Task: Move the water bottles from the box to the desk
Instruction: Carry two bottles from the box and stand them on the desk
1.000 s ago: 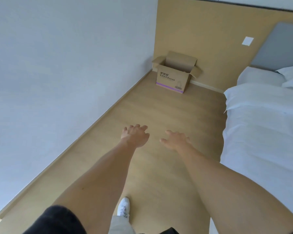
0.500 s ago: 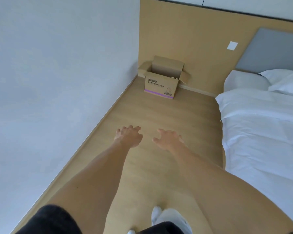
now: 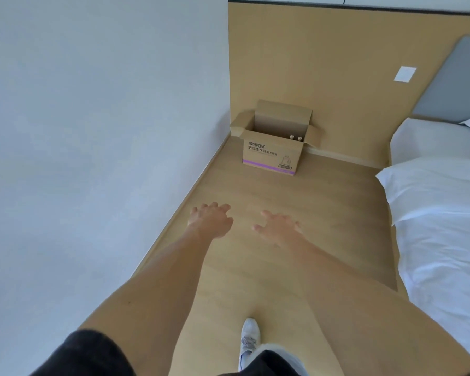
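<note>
An open cardboard box (image 3: 272, 154) with a purple stripe stands on the wooden floor in the far corner, against the wood wall panel. Two bottle caps (image 3: 295, 137) show just above its front edge at the right; the bottles themselves are hidden inside. My left hand (image 3: 210, 219) and my right hand (image 3: 278, 228) are stretched out in front of me over the floor, fingers spread and holding nothing, well short of the box. The desk is not in view.
A white wall (image 3: 92, 145) runs along the left. A bed (image 3: 442, 213) with white sheets and pillows fills the right side, leaving a strip of wooden floor (image 3: 296, 207) that leads to the box. My white shoe (image 3: 248, 340) is at the bottom.
The view has moved forward along the floor and the box looks nearer. Both hands stay stretched out and empty. My foot has stepped forward.
</note>
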A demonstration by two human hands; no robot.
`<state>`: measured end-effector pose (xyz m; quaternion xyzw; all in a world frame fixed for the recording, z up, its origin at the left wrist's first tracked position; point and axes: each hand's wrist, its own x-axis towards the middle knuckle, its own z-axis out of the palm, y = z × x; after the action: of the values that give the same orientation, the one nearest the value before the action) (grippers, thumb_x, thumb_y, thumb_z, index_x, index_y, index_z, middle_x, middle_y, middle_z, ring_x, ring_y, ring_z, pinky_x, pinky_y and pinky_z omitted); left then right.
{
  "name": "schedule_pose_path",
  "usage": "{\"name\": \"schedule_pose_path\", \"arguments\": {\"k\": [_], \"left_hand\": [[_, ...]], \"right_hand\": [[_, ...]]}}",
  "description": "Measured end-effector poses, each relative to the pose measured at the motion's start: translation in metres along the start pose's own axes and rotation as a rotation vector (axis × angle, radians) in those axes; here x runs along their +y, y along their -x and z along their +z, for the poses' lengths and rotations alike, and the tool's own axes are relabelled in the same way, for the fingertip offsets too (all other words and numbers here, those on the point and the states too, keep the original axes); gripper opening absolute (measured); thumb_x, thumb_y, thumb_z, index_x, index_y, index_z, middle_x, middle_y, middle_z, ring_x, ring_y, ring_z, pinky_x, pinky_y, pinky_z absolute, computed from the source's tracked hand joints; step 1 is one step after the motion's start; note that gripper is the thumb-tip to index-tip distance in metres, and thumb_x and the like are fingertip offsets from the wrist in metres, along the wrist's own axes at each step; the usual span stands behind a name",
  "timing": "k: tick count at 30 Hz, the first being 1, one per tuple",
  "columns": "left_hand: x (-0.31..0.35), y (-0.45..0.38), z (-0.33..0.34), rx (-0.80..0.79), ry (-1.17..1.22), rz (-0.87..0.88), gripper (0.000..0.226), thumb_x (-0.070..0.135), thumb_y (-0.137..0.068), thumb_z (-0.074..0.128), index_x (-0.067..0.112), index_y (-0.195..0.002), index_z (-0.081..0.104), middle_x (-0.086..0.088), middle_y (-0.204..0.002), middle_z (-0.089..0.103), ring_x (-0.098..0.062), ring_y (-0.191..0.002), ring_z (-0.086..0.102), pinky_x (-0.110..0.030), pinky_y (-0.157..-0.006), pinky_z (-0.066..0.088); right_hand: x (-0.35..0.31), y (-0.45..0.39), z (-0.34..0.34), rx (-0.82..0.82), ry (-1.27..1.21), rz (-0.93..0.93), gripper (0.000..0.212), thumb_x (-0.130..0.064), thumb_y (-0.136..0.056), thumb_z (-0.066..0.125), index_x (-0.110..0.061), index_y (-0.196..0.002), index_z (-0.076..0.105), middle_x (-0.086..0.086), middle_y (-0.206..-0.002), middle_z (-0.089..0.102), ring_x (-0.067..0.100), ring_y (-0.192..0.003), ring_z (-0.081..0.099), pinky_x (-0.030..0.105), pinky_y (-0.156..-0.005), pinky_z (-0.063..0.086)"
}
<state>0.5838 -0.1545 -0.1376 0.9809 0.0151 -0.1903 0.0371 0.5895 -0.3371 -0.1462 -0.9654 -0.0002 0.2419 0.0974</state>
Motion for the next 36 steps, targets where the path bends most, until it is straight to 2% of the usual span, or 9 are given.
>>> {"name": "schedule_pose_path", "arguments": {"k": [11,19,23,28,36], "left_hand": [[0.026,-0.161,-0.070,-0.010,-0.030,0.016,0.052,0.044,-0.104,0.030,0.033,-0.155,0.030,-0.003,-0.153,0.041,-0.028,-0.140,0.038,-0.044,-0.113,0.028],[0.059,-0.271,-0.093,-0.034,-0.069,0.132,0.049,0.038,-0.103,0.033,0.029,-0.151,0.036,-0.005,-0.149,0.044,-0.031,-0.137,0.039,-0.045,-0.111,0.029],[0.072,-0.340,-0.109,-0.031,-0.091,0.209,0.048,0.037,-0.102,0.034,0.026,-0.148,0.041,-0.007,-0.149,0.045,-0.031,-0.136,0.039,-0.046,-0.112,0.029],[0.068,-0.429,-0.142,-0.045,-0.132,0.288,0.047,0.034,-0.102,0.033,0.020,-0.146,0.043,-0.010,-0.149,0.045,-0.032,-0.135,0.041,-0.046,-0.111,0.030],[0.051,-0.547,-0.202,-0.062,-0.123,0.360,0.047,0.036,-0.102,0.033,0.025,-0.147,0.040,-0.011,-0.145,0.047,-0.033,-0.133,0.044,-0.049,-0.111,0.033]], "right_hand": [[0.007,-0.137,-0.090,-0.014,-0.010,0.017,0.061,-0.059,-0.099,0.036,-0.035,-0.154,0.028,0.007,-0.153,0.043,0.027,-0.143,0.035,0.043,-0.111,0.026],[0.031,-0.222,-0.129,-0.021,-0.027,0.124,0.066,-0.063,-0.098,0.035,-0.038,-0.158,0.020,0.009,-0.158,0.037,0.028,-0.146,0.031,0.044,-0.115,0.024],[0.039,-0.275,-0.155,0.010,-0.057,0.195,0.066,-0.061,-0.098,0.036,-0.035,-0.157,0.024,0.010,-0.157,0.037,0.030,-0.145,0.032,0.046,-0.115,0.025],[0.023,-0.348,-0.194,0.019,-0.068,0.283,0.064,-0.061,-0.098,0.036,-0.032,-0.155,0.028,0.012,-0.153,0.041,0.033,-0.141,0.036,0.047,-0.113,0.027],[-0.014,-0.442,-0.241,0.024,-0.103,0.314,0.067,-0.062,-0.097,0.037,-0.031,-0.155,0.027,0.010,-0.152,0.043,0.033,-0.141,0.037,0.049,-0.114,0.027]]}}
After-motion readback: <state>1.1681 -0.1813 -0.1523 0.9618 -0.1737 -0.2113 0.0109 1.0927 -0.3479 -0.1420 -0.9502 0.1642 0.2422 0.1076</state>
